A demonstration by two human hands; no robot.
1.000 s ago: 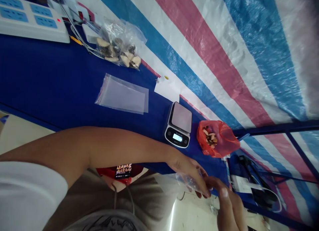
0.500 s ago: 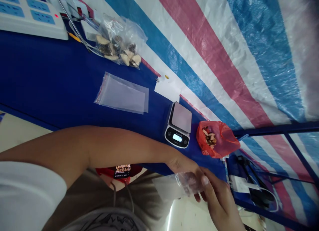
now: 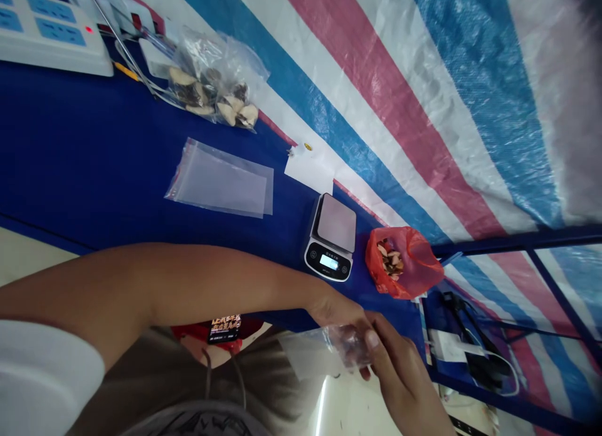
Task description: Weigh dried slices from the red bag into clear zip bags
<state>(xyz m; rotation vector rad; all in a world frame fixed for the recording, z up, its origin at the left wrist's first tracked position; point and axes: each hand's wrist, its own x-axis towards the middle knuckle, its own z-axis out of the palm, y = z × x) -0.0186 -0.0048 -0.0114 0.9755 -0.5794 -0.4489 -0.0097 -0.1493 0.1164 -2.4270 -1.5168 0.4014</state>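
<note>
Over the table's front edge I hold a clear plastic bag (image 3: 310, 354), its lower left part hanging loose. My left hand (image 3: 345, 312) reaches across from the left and closes on the bag's far end; its fingers are partly hidden. My right hand (image 3: 399, 367) meets it from the lower right, thumb and fingers pinched on the same end. The bag looks crumpled and darker near the fingers; what is inside is unclear. Beyond the left wrist stands a small digital scale (image 3: 332, 235) with a lit display. A red plastic bag (image 3: 404, 263) beside it, open at the top, contains dried slices.
Flat zip bags (image 3: 221, 179) lie on the blue table (image 3: 117, 154). Farther back are a clear bag of larger dried slices (image 3: 219, 85), a white paper (image 3: 308, 169) and a power strip (image 3: 56, 31). A phone (image 3: 224, 328) rests by my lap. Striped sheeting (image 3: 376, 97) rises behind.
The view has shifted slightly, so everything sits a little farther left. Both hands stay on the clear plastic bag with hardly any change of grip.
</note>
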